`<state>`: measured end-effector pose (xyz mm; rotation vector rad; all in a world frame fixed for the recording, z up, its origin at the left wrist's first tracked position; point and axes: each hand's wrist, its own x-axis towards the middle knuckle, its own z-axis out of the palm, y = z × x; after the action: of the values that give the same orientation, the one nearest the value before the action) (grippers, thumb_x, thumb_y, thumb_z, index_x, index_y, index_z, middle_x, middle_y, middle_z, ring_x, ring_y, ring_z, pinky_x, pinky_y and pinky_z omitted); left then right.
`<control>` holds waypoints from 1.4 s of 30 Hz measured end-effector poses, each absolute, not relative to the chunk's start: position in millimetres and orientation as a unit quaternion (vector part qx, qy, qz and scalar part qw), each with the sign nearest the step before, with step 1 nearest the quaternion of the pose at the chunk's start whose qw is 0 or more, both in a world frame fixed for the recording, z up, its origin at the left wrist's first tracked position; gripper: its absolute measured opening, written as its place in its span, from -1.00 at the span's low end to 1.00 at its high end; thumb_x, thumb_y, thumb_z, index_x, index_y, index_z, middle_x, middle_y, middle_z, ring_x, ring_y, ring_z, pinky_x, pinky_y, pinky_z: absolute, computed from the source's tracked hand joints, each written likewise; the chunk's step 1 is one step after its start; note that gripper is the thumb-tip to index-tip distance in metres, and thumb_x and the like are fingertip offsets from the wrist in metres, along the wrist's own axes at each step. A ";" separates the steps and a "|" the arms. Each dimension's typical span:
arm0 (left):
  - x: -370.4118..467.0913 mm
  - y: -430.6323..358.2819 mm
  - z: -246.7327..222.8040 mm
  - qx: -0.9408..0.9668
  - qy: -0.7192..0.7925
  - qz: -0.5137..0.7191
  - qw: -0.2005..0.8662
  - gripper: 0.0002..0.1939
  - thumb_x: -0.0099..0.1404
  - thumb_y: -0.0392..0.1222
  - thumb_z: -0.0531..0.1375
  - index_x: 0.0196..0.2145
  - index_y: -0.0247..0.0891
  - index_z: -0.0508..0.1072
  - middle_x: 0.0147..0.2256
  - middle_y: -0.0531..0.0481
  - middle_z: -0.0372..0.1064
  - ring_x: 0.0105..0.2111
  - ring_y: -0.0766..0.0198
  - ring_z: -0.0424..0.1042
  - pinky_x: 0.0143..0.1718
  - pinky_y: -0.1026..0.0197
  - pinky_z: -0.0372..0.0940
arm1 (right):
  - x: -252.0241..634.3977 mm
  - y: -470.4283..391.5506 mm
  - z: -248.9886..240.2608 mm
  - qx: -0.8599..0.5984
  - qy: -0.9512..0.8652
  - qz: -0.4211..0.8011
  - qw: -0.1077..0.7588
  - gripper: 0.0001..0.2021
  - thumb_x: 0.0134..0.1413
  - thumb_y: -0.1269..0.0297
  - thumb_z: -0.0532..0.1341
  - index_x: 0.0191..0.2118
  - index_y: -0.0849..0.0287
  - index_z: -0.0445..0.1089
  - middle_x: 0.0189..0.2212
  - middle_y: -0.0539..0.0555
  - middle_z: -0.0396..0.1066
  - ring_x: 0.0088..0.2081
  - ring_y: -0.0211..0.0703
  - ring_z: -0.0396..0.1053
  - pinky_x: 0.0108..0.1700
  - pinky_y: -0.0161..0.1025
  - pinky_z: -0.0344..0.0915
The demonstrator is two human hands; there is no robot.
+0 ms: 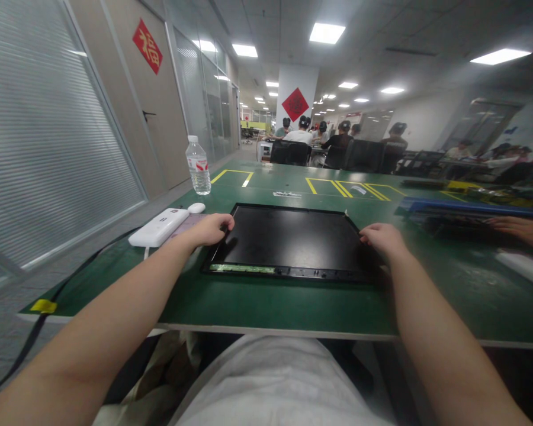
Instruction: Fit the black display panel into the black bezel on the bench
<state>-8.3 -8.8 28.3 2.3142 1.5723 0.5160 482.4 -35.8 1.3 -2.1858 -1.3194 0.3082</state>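
Nearest, a lap in pale grey cloth (257,384) was seen below the edge of a matt green tabletop (266,307). On it, directly ahead, a black, rectangular, glossy-faced display panel (288,236) was laid flat in a shallow dark frame. Along its near edge, at the left, a thin green circuit strip (242,268) was exposed.

The panel was framed between the two bare hands: it lay to the right of the left hand (213,229) and to the left of the right hand (385,239). Neither was clearly nearer. Each short side was held in a narrow grip, fingers bent; how firmly could not be told. The long axis was set left to right, across the body; the dark face was turned up and the strip-bearing long edge towards the wearer.

Farther left, a white plastic oblong block (159,228) was placed; beyond it, a clear plastic bottle (198,165) was stood upright. In the distance, seated people (340,136) were seen.
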 end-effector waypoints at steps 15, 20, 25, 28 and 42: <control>-8.7 -8.2 26.4 0.778 0.582 0.189 0.140 -0.76 -0.07 -0.41 0.12 -0.42 -0.14 0.40 -0.36 0.06 0.51 -0.25 0.13 0.51 -0.20 0.21 0.36 | 482.8 -37.2 1.8 -0.814 -0.497 0.107 0.281 -0.85 -0.03 0.25 0.27 -0.37 0.13 0.60 -0.36 0.10 0.61 -0.36 -0.09 0.49 -0.28 -0.24 0.36; -11.0 -3.5 20.3 0.786 0.587 0.167 0.102 -0.58 0.02 -0.41 0.18 -0.16 -0.12 0.55 -0.11 -0.02 0.57 -0.08 0.07 0.54 0.00 0.19 0.38 | 477.8 -40.3 6.5 -0.819 -0.499 0.095 0.267 -0.84 -0.01 0.26 0.25 -0.41 0.13 0.59 -0.40 0.10 0.60 -0.35 -0.09 0.48 -0.24 -0.22 0.35; -9.0 -5.9 21.0 0.795 0.589 0.135 0.050 -0.43 0.11 -0.40 0.17 0.11 -0.21 0.49 0.13 -0.21 0.46 0.10 0.03 0.47 0.14 0.17 0.31 | 475.6 -42.2 7.8 -0.821 -0.490 0.104 0.275 -0.84 -0.02 0.27 0.24 -0.40 0.12 0.60 -0.37 0.08 0.61 -0.34 -0.10 0.48 -0.27 -0.23 0.33; -7.8 -9.0 23.1 0.780 0.612 0.105 0.073 -0.38 0.20 -0.35 0.14 0.23 -0.21 0.40 0.14 -0.22 0.47 0.12 -0.01 0.47 0.13 0.13 0.32 | 475.7 -42.0 7.5 -0.822 -0.487 0.103 0.278 -0.85 -0.04 0.28 0.25 -0.39 0.13 0.60 -0.39 0.08 0.60 -0.34 -0.09 0.48 -0.28 -0.23 0.34; -6.1 -12.5 25.1 0.655 0.573 0.302 0.389 -0.20 -0.05 -0.51 0.14 0.20 -0.16 0.37 0.00 -0.11 0.59 -0.07 0.05 0.60 -0.14 0.12 0.51 | 481.1 -39.0 1.2 -0.833 -0.474 0.139 0.249 -0.80 -0.07 0.27 0.28 -0.32 0.19 0.62 -0.44 0.19 0.56 -0.39 0.01 0.52 -0.35 -0.22 0.38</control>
<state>-6.1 -12.5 25.1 1.6660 1.4572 0.7684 481.1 -39.0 1.2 -2.2683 -1.2911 0.3786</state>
